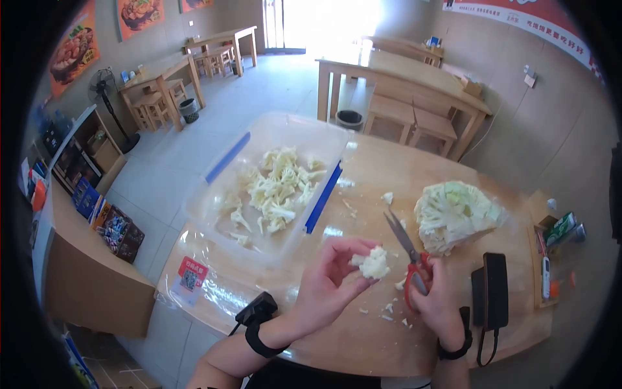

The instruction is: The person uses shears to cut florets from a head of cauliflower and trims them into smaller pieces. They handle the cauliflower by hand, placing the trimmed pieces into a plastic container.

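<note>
My left hand [338, 272] pinches a small cauliflower floret [374, 262] above the wooden table [311, 343]. To its right, my right hand [440, 299] holds red-handled scissors [405, 238], their blades parted and pointing up and away, apart from the floret. A large piece of cauliflower [457, 214] lies on the table just beyond my right hand. Left of centre, a clear plastic box [201, 204] with blue side clips holds several cut florets [278, 185]. Small white crumbs [387, 318] are scattered on the tabletop near my hands.
A black case with a cord [494, 292] lies right of my right hand. Beyond it is a wooden tray [544, 259] with small items. A red QR card [192, 279] sits at the table's left edge. Other tables [395, 68] and stools [152, 110] stand farther back.
</note>
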A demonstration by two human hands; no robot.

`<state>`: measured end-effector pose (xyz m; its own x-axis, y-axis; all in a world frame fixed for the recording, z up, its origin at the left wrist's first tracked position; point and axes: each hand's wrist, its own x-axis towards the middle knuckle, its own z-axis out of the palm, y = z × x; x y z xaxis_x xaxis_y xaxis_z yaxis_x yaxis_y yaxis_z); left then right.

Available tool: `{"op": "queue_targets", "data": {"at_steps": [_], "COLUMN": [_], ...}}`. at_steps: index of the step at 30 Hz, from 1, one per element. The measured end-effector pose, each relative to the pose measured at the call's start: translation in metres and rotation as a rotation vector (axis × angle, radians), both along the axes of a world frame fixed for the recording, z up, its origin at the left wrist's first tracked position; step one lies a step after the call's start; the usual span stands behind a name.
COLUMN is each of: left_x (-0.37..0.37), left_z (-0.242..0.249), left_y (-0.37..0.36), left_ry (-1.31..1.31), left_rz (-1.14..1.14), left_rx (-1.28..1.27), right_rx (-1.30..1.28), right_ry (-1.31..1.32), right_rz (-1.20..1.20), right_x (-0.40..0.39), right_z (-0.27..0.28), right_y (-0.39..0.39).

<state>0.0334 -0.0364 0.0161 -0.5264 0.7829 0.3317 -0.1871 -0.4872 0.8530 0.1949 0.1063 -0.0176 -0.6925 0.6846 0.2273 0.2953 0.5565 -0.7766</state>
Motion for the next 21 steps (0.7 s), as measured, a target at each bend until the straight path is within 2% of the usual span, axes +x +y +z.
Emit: {"op": "queue_targets", "data": {"at_steps": [1, 2, 3, 4, 6, 8, 10, 16, 21], "left_x": [-0.001, -0.001, -0.002, -0.002, -0.006, -0.007, -0.007, -0.009, -0.011], "left_z": [0.000, 0.002, 0.002, 0.000, 0.000, 0.002, 0.003, -0.001, -0.002], "left_y": [0.000, -0.001, -0.001, -0.001, -0.002, -0.001, -0.001, -0.001, 0.000], "left_ry": [-0.023, 0.087, 0.207, 0.194, 0.281, 0.273, 0.265, 0.219, 0.301], "left_rz": [-0.002, 0.072, 0.147, 0.150, 0.222, 0.244, 0.258, 0.243, 0.294], "left_rx": [-0.024, 0.024, 0.077, 0.065, 0.094, 0.099, 0.103, 0.044, -0.013], "right_rx": [-0.007, -0.017, -0.267, -0.277, 0.156, 0.139, 0.265, 0.377, 0.304], "right_ry": [-0.003, -0.017, -0.034, -0.050, 0.077, 0.075, 0.085, 0.022, -0.038], "right_rz": [-0.060, -0.118, -0.161, -0.159, -0.058, -0.024, 0.054, 0.078, 0.052], "right_x": [-0.001, -0.001, -0.008, -0.004, -0.001, -0.004, -0.006, -0.008, -0.009], "right_z": [0.004, 0.010, 0.048, 0.047, 0.045, 0.051, 0.049, 0.047, 0.047], "right_y": [0.002, 0.002, -0.014, -0.016, -0.016, -0.022, -0.024, -0.028, -0.032]}}
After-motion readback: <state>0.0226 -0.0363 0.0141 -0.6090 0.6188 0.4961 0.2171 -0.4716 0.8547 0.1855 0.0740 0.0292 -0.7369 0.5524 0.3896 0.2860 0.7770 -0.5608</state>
